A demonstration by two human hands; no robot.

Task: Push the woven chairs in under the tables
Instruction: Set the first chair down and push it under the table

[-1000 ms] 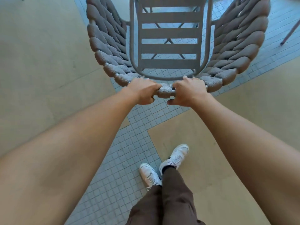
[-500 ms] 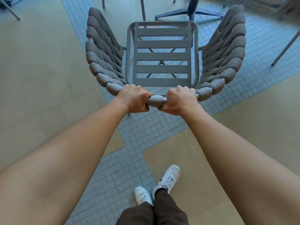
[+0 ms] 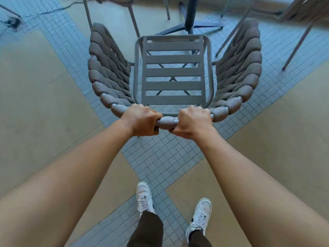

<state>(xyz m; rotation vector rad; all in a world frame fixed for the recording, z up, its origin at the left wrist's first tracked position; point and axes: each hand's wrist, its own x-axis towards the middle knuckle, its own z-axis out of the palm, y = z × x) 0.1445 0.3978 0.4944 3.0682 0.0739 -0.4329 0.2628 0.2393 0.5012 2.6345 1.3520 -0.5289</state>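
A grey woven chair (image 3: pixel 108 68) with a slatted metal seat stands in front of me, its curved rope-wrapped back toward me. My left hand (image 3: pixel 142 122) and my right hand (image 3: pixel 193 121) both grip the top rail of its back, a small gap of rail between them. Just beyond the seat's front edge rises the dark centre post and splayed foot of a table (image 3: pixel 190 16); the table top is out of view.
Legs of another chair (image 3: pixel 132 16) stand at the upper left of the table post. Thin metal legs (image 3: pixel 299 41) of more furniture slant at the upper right. A dark cable (image 3: pixel 53 10) lies on the floor at the top left. My white shoes (image 3: pixel 144 198) stand on blue mosaic tiles.
The chair has moved forward, away from me, toward the table post, which has come into view. My feet have stepped apart. Both hands keep their grip on the back rail.
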